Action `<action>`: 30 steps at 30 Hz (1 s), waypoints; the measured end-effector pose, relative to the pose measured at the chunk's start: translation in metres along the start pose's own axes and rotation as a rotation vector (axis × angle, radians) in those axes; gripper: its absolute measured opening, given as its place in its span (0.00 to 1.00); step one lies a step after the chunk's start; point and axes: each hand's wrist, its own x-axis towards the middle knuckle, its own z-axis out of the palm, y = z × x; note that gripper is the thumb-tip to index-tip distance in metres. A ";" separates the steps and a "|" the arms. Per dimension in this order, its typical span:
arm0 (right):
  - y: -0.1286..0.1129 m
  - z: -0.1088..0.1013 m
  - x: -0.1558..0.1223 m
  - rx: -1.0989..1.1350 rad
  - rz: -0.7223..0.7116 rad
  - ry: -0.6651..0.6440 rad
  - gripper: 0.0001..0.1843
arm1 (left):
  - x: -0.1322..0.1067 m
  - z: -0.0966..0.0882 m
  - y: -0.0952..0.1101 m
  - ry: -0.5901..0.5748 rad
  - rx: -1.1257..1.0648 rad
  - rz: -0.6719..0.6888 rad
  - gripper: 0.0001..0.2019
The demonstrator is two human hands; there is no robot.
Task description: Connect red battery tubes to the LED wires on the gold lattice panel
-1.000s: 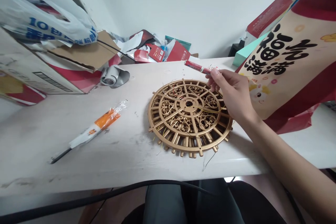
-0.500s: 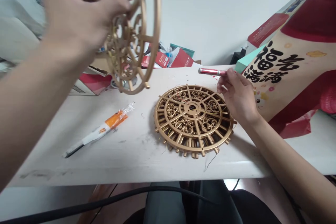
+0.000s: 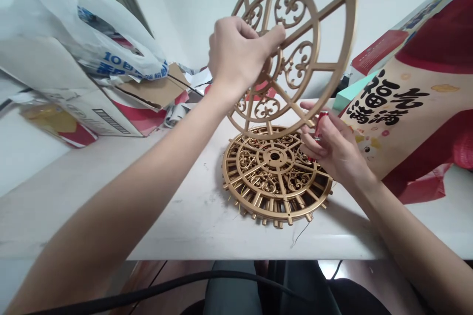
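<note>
My left hand (image 3: 238,56) grips a gold ornate openwork wheel (image 3: 314,49) near its hub and holds it upright above the table. A second gold wheel (image 3: 276,173) lies flat on the white table (image 3: 166,206) right below it. My right hand (image 3: 330,145) is closed round a small red tube (image 3: 320,123) at the flat wheel's right edge, close to the raised wheel's lower rim. Thin wires stick out from the flat wheel's front edge.
A torn cardboard box (image 3: 111,108) with white plastic bags (image 3: 111,44) fills the table's left rear. A large red and cream gift bag with black characters (image 3: 414,108) stands at the right. Red packaging lies at the back. A dark cable (image 3: 148,293) runs under the table edge.
My left hand has carried the raised gold wheel from the upper left to above the flat wheel. The right hand turned the red tube downward. The orange packet is out of sight behind my arm.
</note>
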 end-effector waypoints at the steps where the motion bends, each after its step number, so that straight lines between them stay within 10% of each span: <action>1: -0.001 0.001 -0.002 -0.017 -0.018 0.003 0.25 | -0.002 0.005 0.003 0.065 0.016 0.044 0.21; 8: -0.003 0.004 -0.006 -0.015 -0.096 0.057 0.17 | -0.008 0.029 0.020 0.109 0.040 0.114 0.20; 14: 0.004 0.001 0.002 -0.001 -0.003 0.214 0.07 | 0.001 0.038 0.008 -0.194 0.063 0.050 0.18; 23: 0.016 -0.017 0.017 0.077 0.152 0.114 0.11 | -0.036 -0.039 -0.067 -0.064 -0.012 -0.097 0.27; 30: 0.006 -0.002 0.006 0.057 0.233 0.003 0.13 | -0.061 -0.047 -0.112 -0.198 -0.553 -0.444 0.13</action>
